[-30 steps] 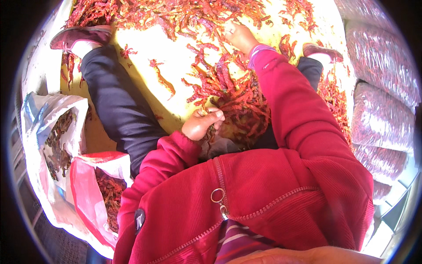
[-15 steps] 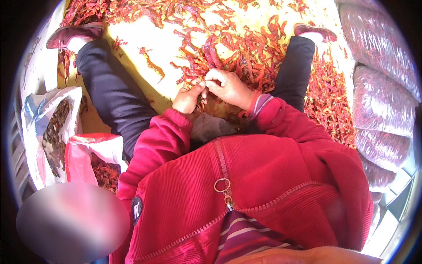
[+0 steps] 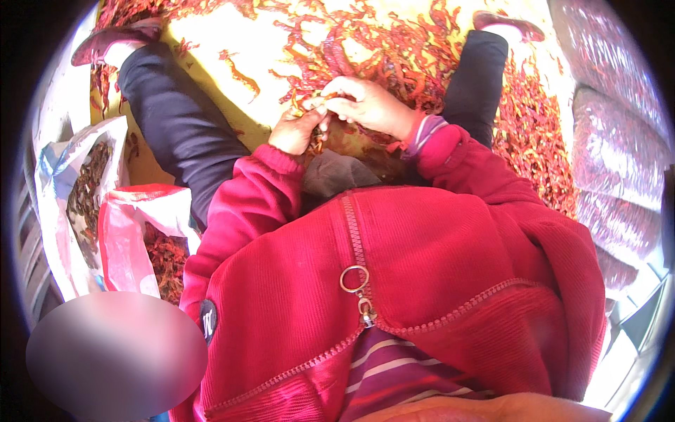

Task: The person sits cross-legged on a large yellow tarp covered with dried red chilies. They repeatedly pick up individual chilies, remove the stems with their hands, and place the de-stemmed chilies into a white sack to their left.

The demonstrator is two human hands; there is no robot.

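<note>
Both hands meet between my spread legs, over a layer of dried red chili peppers point(image 3: 422, 70). My left hand point(image 3: 295, 131) is closed, thumb and fingers pinched around dried chili peppers point(image 3: 318, 143) whose yellowish stems and tips poke out above and below it. My right hand point(image 3: 371, 105) is bent at the fingertips against the left thumb, closed on the stem end of the same small bunch. How much each set of fingertips holds is partly hidden. A dark grey cloth-like lump point(image 3: 339, 174) lies just below the hands, against my jacket.
Chilies are scattered over a bright yellow surface point(image 3: 211, 42), thicker beyond my right leg point(image 3: 478, 84). At the left stand a white sack point(image 3: 53, 190) of brownish bits and a red-and-white bag point(image 3: 123, 239) with red chilies inside. Clear plastic packs point(image 3: 612, 133) of chilies are stacked at the right.
The view has tilted slightly, so the scene sits a little higher. My right fingers have shifted up across the left fingertips, and more of the yellowish stems shows between the hands.
</note>
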